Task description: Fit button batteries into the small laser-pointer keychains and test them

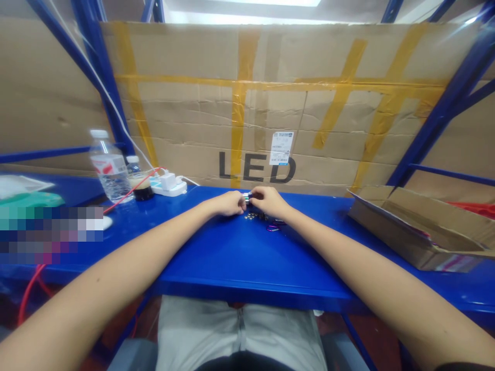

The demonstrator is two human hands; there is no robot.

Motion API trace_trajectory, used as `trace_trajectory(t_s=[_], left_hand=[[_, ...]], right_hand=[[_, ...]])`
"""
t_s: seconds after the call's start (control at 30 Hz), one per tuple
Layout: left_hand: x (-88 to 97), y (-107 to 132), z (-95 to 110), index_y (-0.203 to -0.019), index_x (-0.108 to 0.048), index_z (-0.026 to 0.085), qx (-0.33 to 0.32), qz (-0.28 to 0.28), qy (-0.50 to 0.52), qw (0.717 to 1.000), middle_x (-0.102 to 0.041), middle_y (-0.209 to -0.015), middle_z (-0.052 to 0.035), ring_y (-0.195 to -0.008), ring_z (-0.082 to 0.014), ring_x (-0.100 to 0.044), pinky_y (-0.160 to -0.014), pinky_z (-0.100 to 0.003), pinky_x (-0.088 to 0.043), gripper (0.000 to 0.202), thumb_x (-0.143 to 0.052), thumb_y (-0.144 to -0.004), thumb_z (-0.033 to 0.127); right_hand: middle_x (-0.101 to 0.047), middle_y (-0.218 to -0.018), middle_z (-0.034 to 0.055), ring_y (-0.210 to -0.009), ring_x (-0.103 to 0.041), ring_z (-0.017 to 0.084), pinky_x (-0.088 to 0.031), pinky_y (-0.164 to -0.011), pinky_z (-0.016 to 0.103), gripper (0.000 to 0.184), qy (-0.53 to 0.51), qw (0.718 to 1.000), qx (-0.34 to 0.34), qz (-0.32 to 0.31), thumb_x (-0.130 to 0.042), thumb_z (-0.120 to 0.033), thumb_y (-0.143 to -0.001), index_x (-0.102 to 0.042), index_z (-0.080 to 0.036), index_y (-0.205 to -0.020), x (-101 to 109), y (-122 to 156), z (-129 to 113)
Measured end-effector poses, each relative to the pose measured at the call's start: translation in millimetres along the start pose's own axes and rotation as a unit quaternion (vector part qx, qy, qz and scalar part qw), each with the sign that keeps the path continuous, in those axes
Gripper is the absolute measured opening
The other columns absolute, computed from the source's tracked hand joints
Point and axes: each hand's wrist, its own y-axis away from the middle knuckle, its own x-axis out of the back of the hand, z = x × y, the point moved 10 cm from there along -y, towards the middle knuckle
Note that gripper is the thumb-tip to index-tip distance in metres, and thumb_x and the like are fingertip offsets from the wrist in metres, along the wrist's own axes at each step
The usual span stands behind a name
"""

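Observation:
At the far middle of the blue table, my left hand rests with its fingers curled closed. My right hand faces it, thumb and fingers pinched together. A small shiny piece shows between the two hands, at the right fingertips; its kind is too small to tell. Whatever the left fingers hold is hidden. Several small metallic bits lie on the table just below the hands. Beside them, under the right wrist, is a purple carabiner-like loop.
On the left stand a water bottle, a dark-liquid bottle and a white power strip with a red cable. An open cardboard box sits at right. A large cardboard panel rises behind the table.

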Motion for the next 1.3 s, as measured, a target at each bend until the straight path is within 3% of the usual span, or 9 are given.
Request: trace_trajectory(t_s=[0.23,0.43,0.7,0.87,1.0,1.17,1.3], left_hand=[[-1.5,-0.7,-13.8,-0.084,-0.065,0.016,0.046,-0.015,-0.003,0.999,-0.068,-0.081,-0.0026,-0.073,-0.0160,-0.059,-0.063,-0.025,-0.040,0.011,-0.066,-0.074,0.021],[5.1,1.3,-12.9,-0.080,-0.069,0.016,0.030,-0.018,0.027,0.999,-0.069,-0.074,-0.0017,-0.069,-0.0163,-0.060,-0.066,-0.027,-0.042,0.015,-0.071,-0.066,0.024],[12.3,5.7,-5.0,-0.076,-0.072,0.016,0.011,-0.014,0.000,1.000,-0.071,-0.074,-0.0019,-0.067,-0.0144,-0.061,-0.062,-0.024,-0.042,0.015,-0.067,-0.062,0.015],[12.4,6.2,-5.8,-0.096,-0.071,0.016,0.019,0.002,0.003,1.000,-0.072,-0.078,-0.0039,-0.067,-0.0175,-0.062,-0.063,-0.028,-0.043,0.030,-0.065,-0.068,0.020],[8.0,3.3,0.0,-0.087,-0.073,0.018,-0.012,0.021,-0.030,0.999,-0.072,-0.080,-0.0047,-0.071,-0.0189,-0.062,-0.065,-0.028,-0.042,0.019,-0.062,-0.074,0.026],[2.9,0.0,-3.0,-0.082,-0.071,0.018,-0.004,0.041,-0.011,0.999,-0.071,-0.081,-0.0041,-0.072,-0.0170,-0.063,-0.063,-0.026,-0.042,0.013,-0.062,-0.074,0.024],[13.4,4.9,3.0,-0.080,-0.069,0.017,-0.014,0.067,-0.018,0.997,-0.070,-0.075,-0.0034,-0.065,-0.0155,-0.060,-0.059,-0.026,-0.039,0.012,-0.063,-0.073,0.025]], right_hand=[[-0.070,-0.077,0.0030,-0.067,-0.058,0.014,-0.041,-0.065,0.025,0.015,-0.014,1.000,0.001,-0.005,-0.058,-0.011,-0.079,-0.070,-0.014,-0.087,-1.4,0.4,0.2],[-0.071,-0.078,0.0037,-0.070,-0.060,0.015,-0.042,-0.067,0.026,0.010,-0.019,0.999,-0.019,-0.023,-0.062,-0.016,-0.081,-0.071,-0.014,-0.084,-6.4,-0.8,6.5],[-0.074,-0.083,0.0049,-0.074,-0.064,0.016,-0.044,-0.067,0.025,0.007,-0.027,0.999,-0.019,-0.027,-0.065,-0.017,-0.081,-0.071,-0.015,-0.083,-8.2,-1.7,9.7],[-0.074,-0.083,0.0050,-0.076,-0.065,0.017,-0.043,-0.065,0.025,0.007,-0.027,0.999,-0.024,-0.031,-0.064,-0.015,-0.081,-0.071,-0.015,-0.084,-8.8,-1.9,10.8],[-0.074,-0.083,0.0051,-0.076,-0.065,0.017,-0.043,-0.065,0.025,0.006,-0.023,0.999,-0.034,-0.030,-0.065,-0.017,-0.081,-0.070,-0.015,-0.081,-6.8,-2.0,12.3],[-0.073,-0.079,0.0046,-0.073,-0.063,0.017,-0.043,-0.063,0.025,0.006,-0.021,0.998,-0.037,-0.035,-0.064,-0.017,-0.080,-0.068,-0.015,-0.077,-5.7,-1.6,11.8],[-0.072,-0.078,0.0035,-0.073,-0.062,0.016,-0.042,-0.063,0.025,0.005,-0.018,0.999,-0.020,-0.038,-0.064,-0.017,-0.079,-0.069,-0.015,-0.078,-6.0,-1.1,8.0]])
